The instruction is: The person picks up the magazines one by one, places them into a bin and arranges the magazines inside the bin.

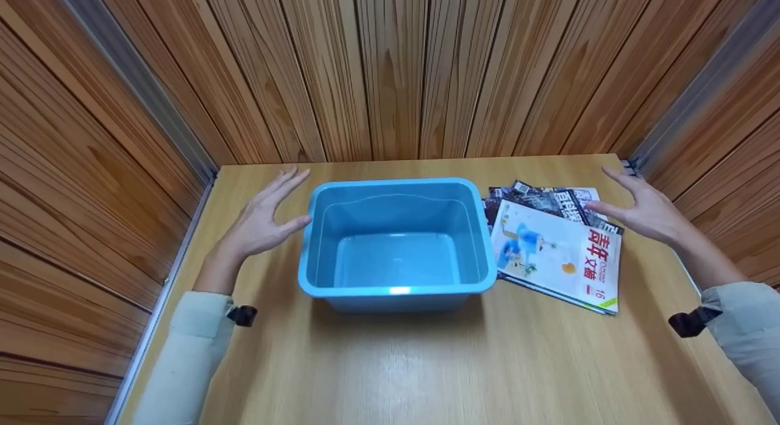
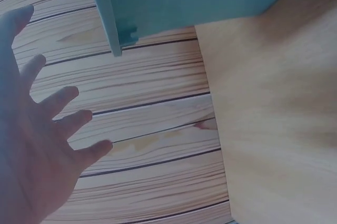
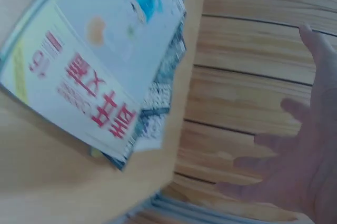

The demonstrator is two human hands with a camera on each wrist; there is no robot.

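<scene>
Blue plastic bin (image 1: 396, 242), empty; magazine stack (image 1: 557, 248) right. Left hand (image 1: 265, 221), right hand (image 1: 646, 211) released, empty-handed. Risk: loosely fanned magazines sliding apart when lifted.

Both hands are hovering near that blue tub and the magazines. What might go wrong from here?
The stack of glossy magazines is fanned unevenly, so a grip by the open right hand might catch only the top one and let the rest slide. The stack also lies against the empty blue plastic tub, so lifting either may nudge the other. The open left hand is beside the tub, and a one-sided grip could tip it.
</scene>
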